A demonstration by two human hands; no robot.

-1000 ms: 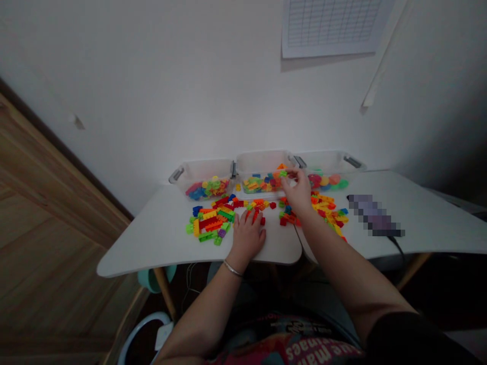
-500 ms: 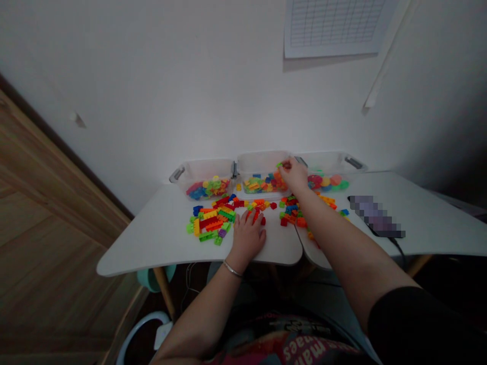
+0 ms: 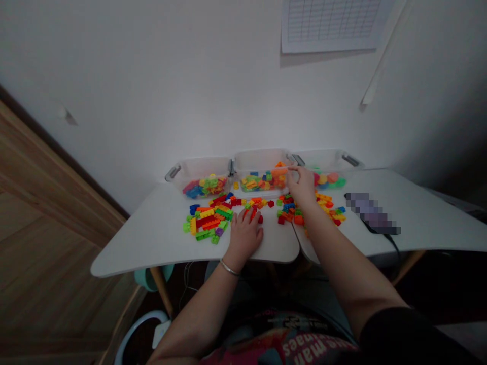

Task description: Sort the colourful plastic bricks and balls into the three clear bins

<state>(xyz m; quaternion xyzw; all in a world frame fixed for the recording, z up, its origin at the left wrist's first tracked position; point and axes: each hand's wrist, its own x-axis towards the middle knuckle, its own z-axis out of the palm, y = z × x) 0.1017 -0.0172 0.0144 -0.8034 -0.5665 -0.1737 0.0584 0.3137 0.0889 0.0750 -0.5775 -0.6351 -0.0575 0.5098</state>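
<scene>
My left hand (image 3: 245, 234) lies on the white table, fingers spread over a few red toy bricks (image 3: 261, 219). Left of it is a loose pile of mixed toy bricks (image 3: 205, 221) in red, orange, yellow and green. My right hand (image 3: 303, 186) hovers by the front right corner of the middle clear bin (image 3: 262, 154), fingers apart and no piece visible in them. Small coloured pieces (image 3: 258, 181) lie inside that bin. Below the right hand, another brick pile (image 3: 289, 209) is partly covered by the forearm.
A left clear bin (image 3: 201, 165) and a right clear bin (image 3: 323, 157) hold more coloured pieces, against the wall. A phone (image 3: 371, 213) with a cable lies on the right of the white table (image 3: 144, 238). A seam divides the tabletops.
My right hand has let go of a small green piece over the middle bin and drawn back, down and to the right. My left hand stays over the red bricks.
</scene>
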